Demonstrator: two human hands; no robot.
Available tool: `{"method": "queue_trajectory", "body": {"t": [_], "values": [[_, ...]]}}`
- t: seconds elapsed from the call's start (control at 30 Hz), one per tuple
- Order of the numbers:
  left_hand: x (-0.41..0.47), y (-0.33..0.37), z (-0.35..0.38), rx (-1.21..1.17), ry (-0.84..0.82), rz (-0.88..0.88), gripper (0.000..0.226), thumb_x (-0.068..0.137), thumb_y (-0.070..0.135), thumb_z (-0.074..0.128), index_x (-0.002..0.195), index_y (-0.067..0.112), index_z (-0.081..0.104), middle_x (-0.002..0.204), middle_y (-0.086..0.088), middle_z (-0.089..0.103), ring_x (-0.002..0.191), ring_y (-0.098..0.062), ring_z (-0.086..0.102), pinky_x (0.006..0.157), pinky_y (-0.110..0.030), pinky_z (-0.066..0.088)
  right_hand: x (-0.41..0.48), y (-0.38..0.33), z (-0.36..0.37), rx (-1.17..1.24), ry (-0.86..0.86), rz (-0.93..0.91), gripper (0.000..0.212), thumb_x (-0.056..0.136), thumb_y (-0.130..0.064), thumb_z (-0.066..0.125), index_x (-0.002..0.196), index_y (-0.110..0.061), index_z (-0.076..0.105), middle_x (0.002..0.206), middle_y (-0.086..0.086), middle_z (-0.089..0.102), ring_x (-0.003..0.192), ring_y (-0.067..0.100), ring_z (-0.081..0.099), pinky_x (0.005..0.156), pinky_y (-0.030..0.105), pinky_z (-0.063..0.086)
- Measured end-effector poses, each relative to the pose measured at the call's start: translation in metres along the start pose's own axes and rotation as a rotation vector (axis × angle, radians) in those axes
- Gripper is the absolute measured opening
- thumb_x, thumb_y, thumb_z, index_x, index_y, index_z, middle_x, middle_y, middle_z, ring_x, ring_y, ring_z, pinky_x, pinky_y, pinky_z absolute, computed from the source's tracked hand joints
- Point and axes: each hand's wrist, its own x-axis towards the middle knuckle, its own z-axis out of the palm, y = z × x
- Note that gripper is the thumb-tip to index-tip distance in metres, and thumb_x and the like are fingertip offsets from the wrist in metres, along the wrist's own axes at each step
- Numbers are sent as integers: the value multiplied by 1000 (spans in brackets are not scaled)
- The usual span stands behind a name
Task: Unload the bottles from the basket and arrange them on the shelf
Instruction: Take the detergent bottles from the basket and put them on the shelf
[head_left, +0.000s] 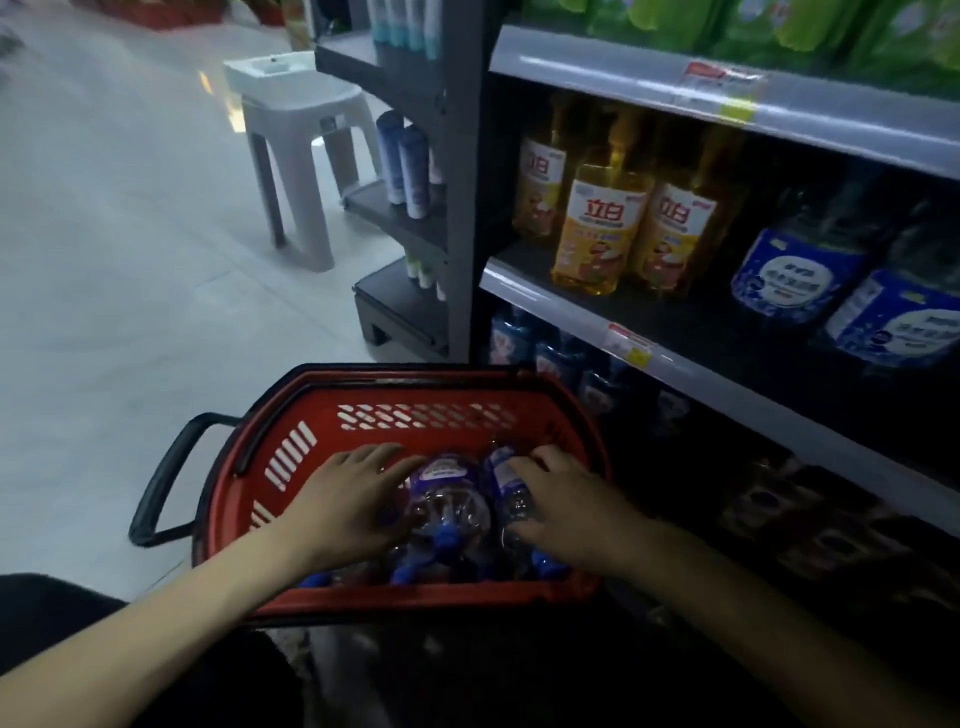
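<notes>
"While the red basket (415, 389) sits low in front of the person, what stands around it?" asks one observer.

"A dark shelf (571, 306) rises just to its right," the other replies. "Its middle tier carries yellow bottles (597, 234) and blue-labelled bottles (795, 275), with green packs (779, 31) on the tier above. A pale plastic stool (301, 119) stands on the floor well beyond the basket, beside an end rack holding tubes (405, 166). The basket's black handle (161, 478) sticks out to the left."

"What is hard to make out?"

"The lowest tiers are deep in shadow, and the goods there are only vague dark shapes. A few more blue caps (405, 574) show at the basket's near edge, but their bodies are hidden under the forearms. The whole view is soft."

"And the bottles being unloaded?"

"Two lie on top of the load inside the basket, caps toward the person. They are clear plastic with blue caps and purple-blue labels. The left hand (348, 499) rests with nearly straight fingers against the left bottle (447, 493), touching rather than clasping it. The right hand (566, 504) curls its fingers over the right bottle (511, 488) and holds it."
</notes>
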Motion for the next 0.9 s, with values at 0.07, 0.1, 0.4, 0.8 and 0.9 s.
{"method": "queue_trajectory", "body": {"t": [0.07,0.1,0.4,0.8,0.9], "values": [[-5,-8,15,-41,-17,-19,66,88,67,49,142,30,56,134,1,64,116,-23,65,86,-37,55,15,-11,17,5,-54,-5,77,92,-50,66,155,-26,30,155,5,31,141,28,36,111,43,41],[-7,-10,21,-55,-25,-23,64,89,68,48,141,31,57,132,4,64,114,-21,65,84,-36,54,22,-16,24,12,-80,-16,76,91,-49,67,154,-27,32,154,5,31,140,29,38,110,44,43],[-33,-42,53,-107,-130,-82,61,89,60,35,128,25,67,130,3,66,111,-23,67,80,-36,55,84,-23,69,-316,-192,-277,107,86,-31,75,159,-45,-1,166,12,15,150,34,23,109,47,44],[-32,-48,55,-152,-86,-26,54,95,53,37,136,24,58,126,-2,68,115,-26,63,84,-35,49,107,-25,111,-254,-36,-280,110,83,-19,79,157,-46,3,170,3,2,158,29,5,98,51,54],[-32,-49,54,-135,-99,-28,65,91,57,28,138,23,57,127,-2,67,115,-28,64,84,-37,51,108,-25,110,-215,-34,-290,105,80,-20,81,157,-41,13,169,4,3,157,28,7,98,53,54]]}}
